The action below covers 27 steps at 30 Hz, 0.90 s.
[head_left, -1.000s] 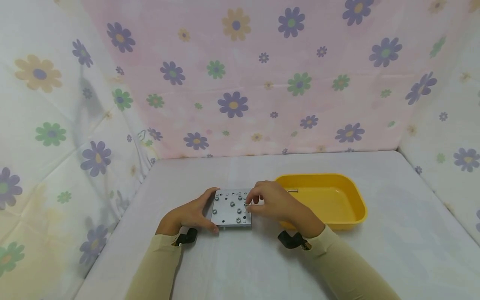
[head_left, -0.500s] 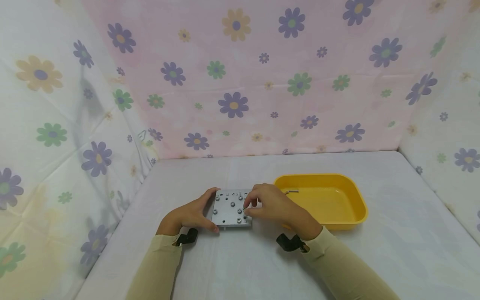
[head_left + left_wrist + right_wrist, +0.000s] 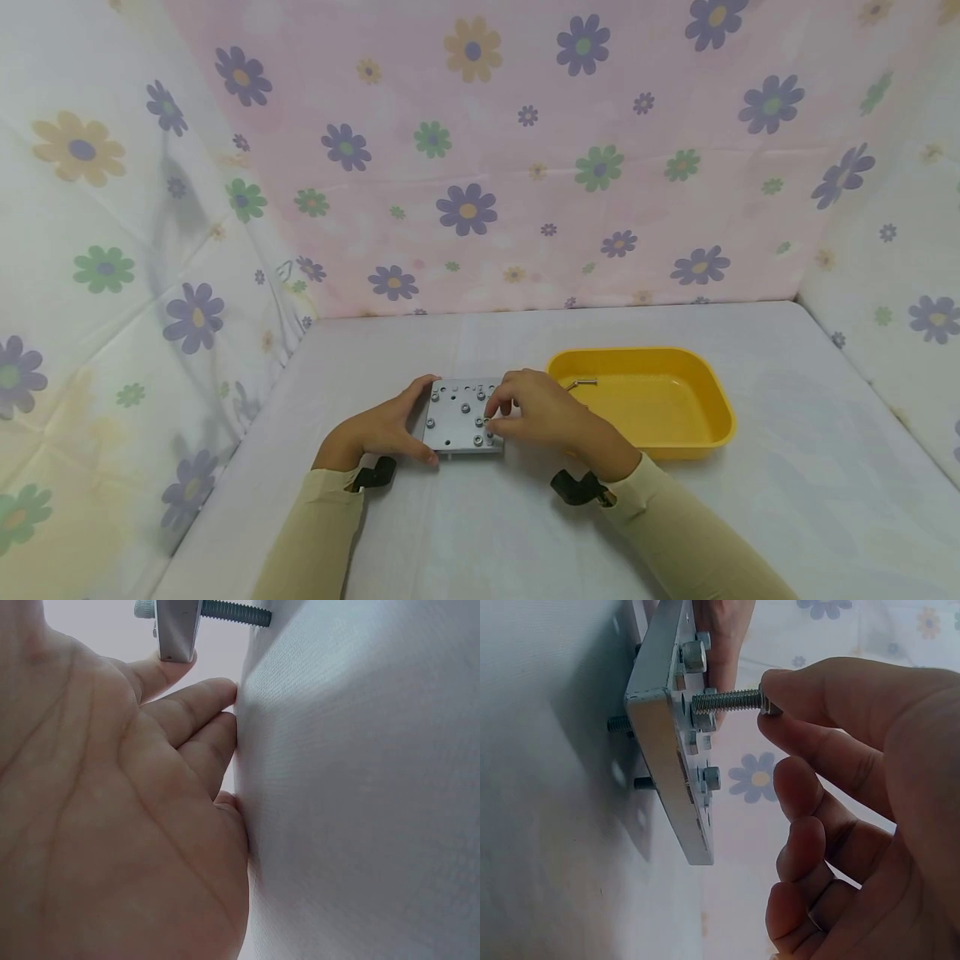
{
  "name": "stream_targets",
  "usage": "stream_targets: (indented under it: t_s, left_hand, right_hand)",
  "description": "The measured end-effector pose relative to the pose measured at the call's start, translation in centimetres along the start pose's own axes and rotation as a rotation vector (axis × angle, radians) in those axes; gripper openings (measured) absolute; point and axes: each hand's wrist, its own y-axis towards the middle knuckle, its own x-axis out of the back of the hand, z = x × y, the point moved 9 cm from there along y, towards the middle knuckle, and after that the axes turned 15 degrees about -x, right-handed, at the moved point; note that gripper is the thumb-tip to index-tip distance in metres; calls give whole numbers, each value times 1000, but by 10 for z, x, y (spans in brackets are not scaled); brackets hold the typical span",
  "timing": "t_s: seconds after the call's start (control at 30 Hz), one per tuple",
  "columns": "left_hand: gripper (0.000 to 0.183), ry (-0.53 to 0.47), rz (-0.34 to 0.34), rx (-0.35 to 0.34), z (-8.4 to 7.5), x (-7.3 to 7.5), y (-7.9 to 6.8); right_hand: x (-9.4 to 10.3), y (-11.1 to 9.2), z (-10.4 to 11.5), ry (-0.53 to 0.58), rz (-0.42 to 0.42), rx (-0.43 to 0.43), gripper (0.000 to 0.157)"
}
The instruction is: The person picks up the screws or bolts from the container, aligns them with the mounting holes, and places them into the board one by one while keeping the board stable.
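A silver metal plate with several holes and socket-head bolts lies level on the table. My left hand holds its left side, forefinger at the far corner and thumb at the near one. In the left wrist view, a threaded bolt shank sticks out from the plate's underside toward the tabletop. Over the plate's right side, my right hand pinches a bolt by the head between thumb and forefinger. The shank points at the plate, its tip close to the top face beside a seated bolt. The other right fingers are curled loosely.
A yellow tray stands right of the plate, partly behind my right hand and wrist. Loose bolts lie near its left end. A white cloth covers the table, and a flowered curtain hangs behind it.
My right hand has moved slightly left and nearer to me, carrying the bolt over the plate's right side. The left hand and plate stay where they were.
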Motion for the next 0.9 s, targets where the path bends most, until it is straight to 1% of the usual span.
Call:
stream_targets:
  t_s: [0.13,0.6,0.9]
  left_hand:
    - [134,-3,-1,8,0,0,-1]
    - [134,-4,-2,2,1,0,0]
    - [135,-12,-4,-12,2,0,1]
  right_hand:
    - [-3,0,0,1,11,-19,8]
    - [-4,1,-2,0,9,-28,7]
    - [-6,3,-3,-26,15,-16,9]
